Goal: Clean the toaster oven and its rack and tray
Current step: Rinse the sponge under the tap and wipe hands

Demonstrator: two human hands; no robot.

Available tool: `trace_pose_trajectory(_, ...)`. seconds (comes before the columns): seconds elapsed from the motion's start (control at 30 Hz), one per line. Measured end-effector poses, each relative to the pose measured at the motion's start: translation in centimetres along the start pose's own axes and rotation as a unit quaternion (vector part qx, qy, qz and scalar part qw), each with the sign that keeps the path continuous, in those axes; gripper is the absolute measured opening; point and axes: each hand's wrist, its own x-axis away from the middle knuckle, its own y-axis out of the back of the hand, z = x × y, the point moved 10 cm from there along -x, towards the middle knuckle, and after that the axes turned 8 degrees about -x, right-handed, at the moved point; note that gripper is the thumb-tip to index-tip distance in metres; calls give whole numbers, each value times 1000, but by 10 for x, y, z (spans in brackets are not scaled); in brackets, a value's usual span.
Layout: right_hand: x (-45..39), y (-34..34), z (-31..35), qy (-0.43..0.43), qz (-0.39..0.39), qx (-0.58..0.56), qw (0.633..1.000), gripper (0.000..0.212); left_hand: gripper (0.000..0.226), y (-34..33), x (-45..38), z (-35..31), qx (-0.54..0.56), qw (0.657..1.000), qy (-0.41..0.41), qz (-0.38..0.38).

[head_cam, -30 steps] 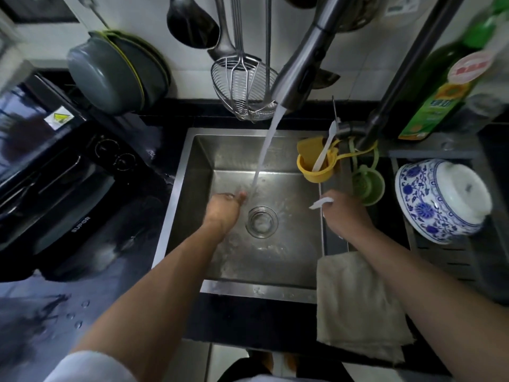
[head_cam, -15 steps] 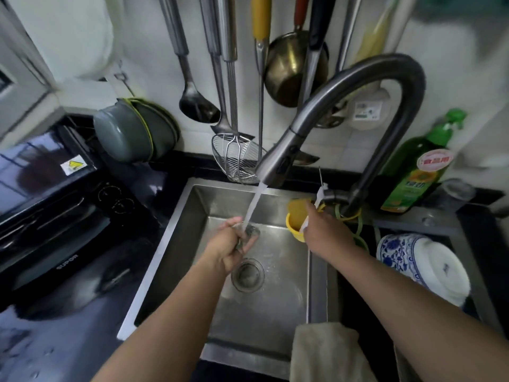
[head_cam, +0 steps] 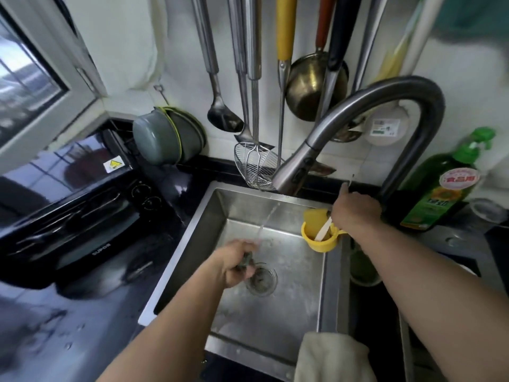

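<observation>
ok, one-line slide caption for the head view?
Left hand rinses a small dark item under the faucet stream; right hand reaches toward the faucet base.
</observation>
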Motion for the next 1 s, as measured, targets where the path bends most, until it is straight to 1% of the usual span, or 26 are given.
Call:
trace_pose_trajectory(0.03, 5, 2, 1, 2, 2, -27, 1000, 67, 17, 8, 3, -2, -19, 999, -29, -18)
trace_pose_trajectory(0.07, 15, 3, 5, 15, 4, -68, 998, 60, 21, 13, 7, -4, -18, 998, -50, -24)
trace_pose_trajectory(0.13, 42, -8, 13, 60, 17, -150, 987, 46, 30, 16, 14, -3, -3, 997, -76, -5)
trace_pose_trajectory(0.17, 59, -20, 15, 79, 31, -184, 979, 46, 31, 18, 15, -1, -17, 996, -84, -2)
trace_pose_trajectory(0.23, 93, -47, 16, 92, 67, -244, 963, 50, 25, 29, 13, 3, -70, 992, -99, -37)
trace_pose_trajectory(0.3, 118, -72, 14, 93, 97, -297, 945, 51, 11, 40, 5, 12, -129, 985, -85, -79)
trace_pose_trajectory(0.33, 127, -81, 12, 92, 109, -322, 936, 52, 11, 41, 5, 16, -154, 982, -70, -87)
trace_pose_trajectory(0.4, 137, -93, 4, 69, 120, -361, 922, 52, 36, 38, 3, 23, -195, 975, -40, -96)
trace_pose_trajectory(0.47, 140, -102, -11, 29, 116, -391, 913, 47, 48, 38, -7, 34, -192, 975, -1, -111)
trace_pose_trajectory(0.57, 142, -108, -28, -3, 101, -420, 902, 35, 42, 33, -32, 59, -140, 983, 43, -112)
trace_pose_trajectory(0.63, 144, -110, -37, -12, 92, -433, 897, 33, 39, 27, -39, 66, -107, 986, 24, -128)
trace_pose_trajectory(0.7, 145, -112, -45, -18, 84, -442, 893, 35, 42, 28, -44, 71, -87, 984, 3, -154)
trace_pose_trajectory(0.77, 146, -114, -51, -18, 80, -444, 892, 34, 39, 34, -48, 77, -82, 981, -3, -176)
trace_pose_trajectory(0.8, 147, -114, -53, -18, 82, -444, 892, 34, 40, 36, -51, 76, -98, 978, -11, -183)
trace_pose_trajectory(0.87, 149, -115, -59, -22, 81, -448, 890, 31, 48, 19, -50, 62, -165, 977, -67, -119)
trace_pose_trajectory(0.9, 150, -114, -62, -26, 82, -454, 887, 30, 50, 8, -48, 52, -202, 969, -118, -84)
trace_pose_trajectory(0.93, 152, -114, -65, -27, 86, -460, 883, 28, 49, 0, -44, 42, -275, 945, -166, -57)
trace_pose_trajectory(0.97, 156, -114, -67, -28, 90, -466, 880, 26, 40, -3, -39, 36, -351, 915, -193, -53)
trace_pose_trajectory(1.0, 159, -114, -69, -31, 94, -472, 876, 25, 26, 2, -42, 38, -453, 870, -182, -63)
